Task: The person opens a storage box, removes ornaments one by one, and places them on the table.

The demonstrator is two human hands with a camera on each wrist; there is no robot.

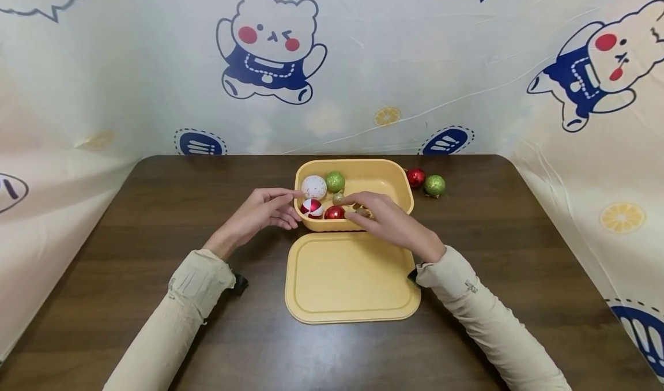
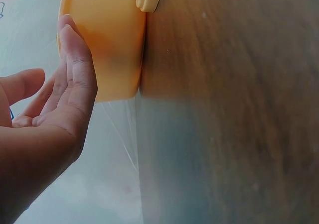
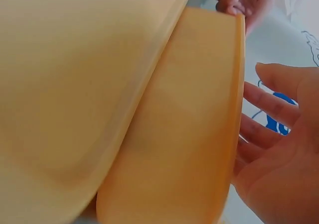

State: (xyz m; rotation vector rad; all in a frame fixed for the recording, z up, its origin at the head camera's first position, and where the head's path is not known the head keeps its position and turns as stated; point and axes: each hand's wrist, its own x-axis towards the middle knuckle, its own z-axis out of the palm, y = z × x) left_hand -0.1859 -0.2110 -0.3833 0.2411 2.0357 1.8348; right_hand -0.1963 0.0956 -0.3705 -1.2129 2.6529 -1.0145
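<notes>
Two hands: left hand (image 1: 261,211) steadies box (image 1: 386,177) with relaxed fingers; right hand (image 1: 386,221) reaches inside.
Right fingers: seemingly pinching a small gold ball (image 1: 338,198), partly hidden.
Next: release it gently among the others.

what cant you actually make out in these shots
- Head view: whether the right hand holds anything; its fingertips dip into the yellow box, and what lies under them is too small to tell.
- Right wrist view: the balls inside; the box wall and the lid fill the frame.
- Left wrist view: the left hand is cut off by the edge; the tabletop is blurred.
</notes>
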